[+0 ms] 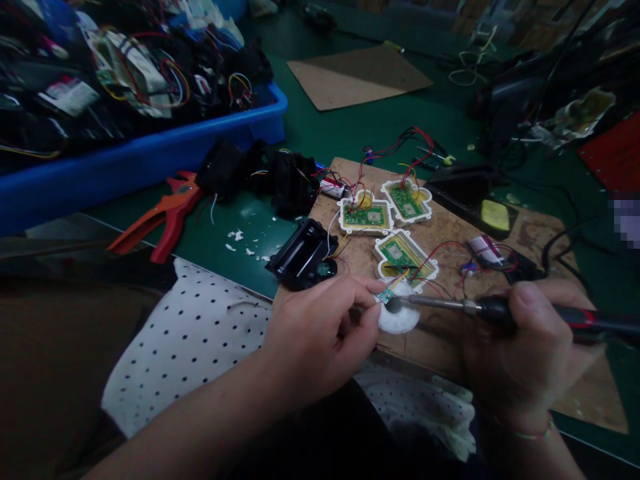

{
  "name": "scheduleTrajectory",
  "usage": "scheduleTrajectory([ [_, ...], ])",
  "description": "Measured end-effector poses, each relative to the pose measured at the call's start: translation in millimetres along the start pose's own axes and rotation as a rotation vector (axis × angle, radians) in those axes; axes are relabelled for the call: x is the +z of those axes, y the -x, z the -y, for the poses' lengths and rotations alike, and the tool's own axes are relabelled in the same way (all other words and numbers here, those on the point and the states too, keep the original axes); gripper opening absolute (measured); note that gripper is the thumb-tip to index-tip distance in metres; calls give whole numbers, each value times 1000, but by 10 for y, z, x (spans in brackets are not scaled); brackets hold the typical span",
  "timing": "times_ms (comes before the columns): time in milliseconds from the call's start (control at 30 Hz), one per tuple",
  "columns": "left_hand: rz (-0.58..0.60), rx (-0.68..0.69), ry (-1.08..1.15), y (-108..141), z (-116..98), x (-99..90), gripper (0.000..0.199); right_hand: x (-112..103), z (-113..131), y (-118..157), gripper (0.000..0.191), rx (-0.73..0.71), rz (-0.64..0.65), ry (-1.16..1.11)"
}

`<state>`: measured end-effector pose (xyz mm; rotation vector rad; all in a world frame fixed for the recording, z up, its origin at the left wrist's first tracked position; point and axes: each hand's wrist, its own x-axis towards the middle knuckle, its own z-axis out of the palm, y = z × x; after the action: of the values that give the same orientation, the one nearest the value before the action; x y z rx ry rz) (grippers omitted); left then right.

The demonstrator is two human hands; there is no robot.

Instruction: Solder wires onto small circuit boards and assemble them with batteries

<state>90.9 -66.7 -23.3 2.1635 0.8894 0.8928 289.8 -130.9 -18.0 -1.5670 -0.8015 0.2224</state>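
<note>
My left hand [325, 327] pinches a small green circuit board [386, 295] at the near edge of a brown board [450, 340]. My right hand [530, 347] is wrapped round a black-handled tool [500, 312] with a metal shaft, its tip at the small board. Under the tip lies a round white piece [400, 319]. Just beyond it sits a white-rimmed housing [407, 257] with a green circuit board inside. Two similar housings [366, 215] [407, 200] stand behind, with red, black and yellow wires. A black casing [303, 253] is left of them.
Red-orange pliers [173, 213] lie at the left, near a blue bin [150, 150] full of black parts and wires. A black tray with a yellow sponge [495, 215] stands at the right. A cardboard sheet [357, 75] lies at the back of the green table [235, 233].
</note>
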Motion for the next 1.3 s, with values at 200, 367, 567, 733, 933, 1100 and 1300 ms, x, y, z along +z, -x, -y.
scheduleTrajectory([
  [200,13,6,-16,9,25,2,5,45,20,21,22,-6,-50,66],
  [367,13,8,-22,19,35,8,6,45,9,18,26,-36,-70,70],
  [567,25,7,-19,32,35,6,6,58,24,30,24,-12,-78,77],
  [733,30,-3,-30,24,26,5,5,50,9,30,24,-8,-61,65],
  [933,23,12,-39,19,21,4,6,42,-14,21,27,-22,-70,68],
  [1100,8,28,-32,14,27,16,7,16,-21,13,28,-59,-43,62],
  [1300,18,25,-34,21,41,26,7,25,-57,20,22,-108,-56,49],
])
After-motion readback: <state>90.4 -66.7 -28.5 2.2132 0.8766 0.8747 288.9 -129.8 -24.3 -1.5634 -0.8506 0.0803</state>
